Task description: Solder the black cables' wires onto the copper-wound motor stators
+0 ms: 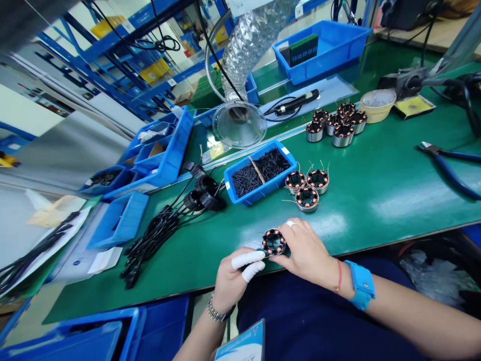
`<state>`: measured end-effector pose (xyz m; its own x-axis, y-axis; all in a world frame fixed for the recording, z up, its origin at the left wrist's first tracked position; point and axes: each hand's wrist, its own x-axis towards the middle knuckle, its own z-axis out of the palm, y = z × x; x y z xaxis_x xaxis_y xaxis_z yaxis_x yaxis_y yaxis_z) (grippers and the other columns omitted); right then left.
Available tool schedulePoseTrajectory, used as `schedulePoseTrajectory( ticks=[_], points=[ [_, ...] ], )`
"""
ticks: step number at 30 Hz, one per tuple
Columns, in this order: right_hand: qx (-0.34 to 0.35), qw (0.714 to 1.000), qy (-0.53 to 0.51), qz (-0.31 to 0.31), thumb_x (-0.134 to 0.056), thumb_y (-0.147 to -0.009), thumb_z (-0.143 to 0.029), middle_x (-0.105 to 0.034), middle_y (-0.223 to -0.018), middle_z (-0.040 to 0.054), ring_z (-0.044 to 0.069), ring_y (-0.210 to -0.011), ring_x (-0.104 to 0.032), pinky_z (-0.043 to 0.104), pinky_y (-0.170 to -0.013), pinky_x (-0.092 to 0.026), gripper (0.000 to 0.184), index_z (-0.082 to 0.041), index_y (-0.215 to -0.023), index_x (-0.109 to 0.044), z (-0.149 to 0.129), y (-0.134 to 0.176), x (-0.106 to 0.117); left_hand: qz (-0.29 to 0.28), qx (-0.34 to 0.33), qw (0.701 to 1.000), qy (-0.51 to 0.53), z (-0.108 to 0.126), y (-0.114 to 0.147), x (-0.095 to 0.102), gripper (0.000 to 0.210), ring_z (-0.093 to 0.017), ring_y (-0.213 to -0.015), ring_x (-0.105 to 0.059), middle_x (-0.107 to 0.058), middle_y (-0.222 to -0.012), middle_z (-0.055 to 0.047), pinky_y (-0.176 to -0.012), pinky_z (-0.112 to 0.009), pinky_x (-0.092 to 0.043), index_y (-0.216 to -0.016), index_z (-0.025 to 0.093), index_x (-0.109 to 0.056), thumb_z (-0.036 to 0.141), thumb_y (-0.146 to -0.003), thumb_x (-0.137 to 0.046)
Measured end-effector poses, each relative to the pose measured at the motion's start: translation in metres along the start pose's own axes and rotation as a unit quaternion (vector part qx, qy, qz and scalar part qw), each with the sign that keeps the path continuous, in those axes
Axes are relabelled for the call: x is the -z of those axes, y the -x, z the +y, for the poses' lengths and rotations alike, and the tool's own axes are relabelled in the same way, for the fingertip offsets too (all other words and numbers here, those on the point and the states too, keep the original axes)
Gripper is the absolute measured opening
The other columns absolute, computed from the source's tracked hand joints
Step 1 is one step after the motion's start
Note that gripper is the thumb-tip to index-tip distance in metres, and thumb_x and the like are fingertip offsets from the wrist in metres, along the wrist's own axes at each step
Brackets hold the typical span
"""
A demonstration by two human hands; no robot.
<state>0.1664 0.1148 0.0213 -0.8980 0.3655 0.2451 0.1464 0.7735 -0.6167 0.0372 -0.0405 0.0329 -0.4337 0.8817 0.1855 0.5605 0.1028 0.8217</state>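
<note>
Near the front edge of the green bench, my right hand [310,248] grips a motor stator [275,251], a metal ring with copper windings and black insulation inside. Its fingers wrap round the ring's right side. White finger cots cover the thumb and forefinger of my left hand [231,281]. Those tips close at the stator's left side, where thin lead wires stick out; they seem to pinch a wire. Just beyond, three stators [307,199] with loose wire ends stand together. Behind them a blue bin [259,193] holds many short black sleeves, split by a cardboard divider.
Several more stators [342,135] stand by a cream bowl [378,105]. Cutting pliers [447,165] lie to the right. Black cables [154,235] with round fittings lie left. A fume hood [239,125] hangs over the back, near blue trays [323,55] and a black pen-like tool [296,102].
</note>
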Motion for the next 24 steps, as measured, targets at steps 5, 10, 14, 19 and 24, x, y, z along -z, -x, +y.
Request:
schedulePoseTrajectory(
  ticks=[5,10,14,19,24],
  points=[
    [0.004,1.0,0.023,0.002,-0.059,-0.073,-0.045,-0.051,-0.085,0.0075,0.024,-0.086,-0.043,0.034,-0.071,-0.034,0.035,-0.016,-0.089,-0.05,-0.001,0.0,-0.001,0.016,0.03,0.999,-0.019,0.022,-0.013,-0.01,0.007,-0.013,-0.067,-0.057,-0.062,-0.073,-0.002,-0.063,-0.025,-0.047,-0.079,0.019,-0.066,0.019,-0.076,-0.059],
    [-0.003,0.999,0.041,0.009,-0.06,-0.072,-0.044,-0.05,-0.085,0.0075,0.023,-0.085,-0.043,0.034,-0.07,-0.033,0.034,-0.017,-0.088,-0.049,-0.003,0.001,-0.001,0.013,0.054,0.997,-0.055,0.044,-0.017,-0.005,0.005,-0.011,-0.065,-0.055,-0.06,-0.071,0.0,-0.06,-0.022,-0.044,-0.075,0.018,-0.064,0.017,-0.075,-0.059],
    [0.0,0.999,0.038,0.012,-0.063,-0.069,-0.044,-0.049,-0.084,0.0069,0.023,-0.084,-0.043,0.033,-0.07,-0.034,0.035,-0.017,-0.085,-0.048,-0.003,0.001,0.0,0.156,0.035,0.986,-0.037,0.057,-0.013,0.01,0.009,-0.009,-0.061,-0.051,-0.057,-0.069,0.003,-0.056,-0.02,-0.041,-0.077,0.021,-0.065,0.014,-0.073,-0.061],
    [-0.006,0.999,0.03,0.018,-0.066,-0.066,-0.043,-0.049,-0.084,0.0067,0.023,-0.083,-0.043,0.033,-0.07,-0.035,0.037,-0.017,-0.084,-0.047,-0.002,0.001,0.0,0.258,0.08,0.963,-0.011,0.052,-0.011,0.032,0.011,-0.009,-0.057,-0.053,-0.061,-0.071,0.002,-0.052,-0.02,-0.043,-0.081,0.021,-0.065,0.02,-0.071,-0.064],
    [0.003,0.999,0.03,0.028,-0.066,-0.066,-0.043,-0.049,-0.084,0.0071,0.023,-0.084,-0.043,0.034,-0.07,-0.035,0.036,-0.017,-0.084,-0.047,-0.002,0.002,-0.002,0.115,0.154,0.976,-0.102,0.028,-0.012,0.029,0.018,-0.014,-0.071,-0.06,-0.066,-0.083,-0.003,-0.067,-0.025,-0.049,-0.086,0.019,-0.066,0.027,-0.071,-0.064]
  ],
)
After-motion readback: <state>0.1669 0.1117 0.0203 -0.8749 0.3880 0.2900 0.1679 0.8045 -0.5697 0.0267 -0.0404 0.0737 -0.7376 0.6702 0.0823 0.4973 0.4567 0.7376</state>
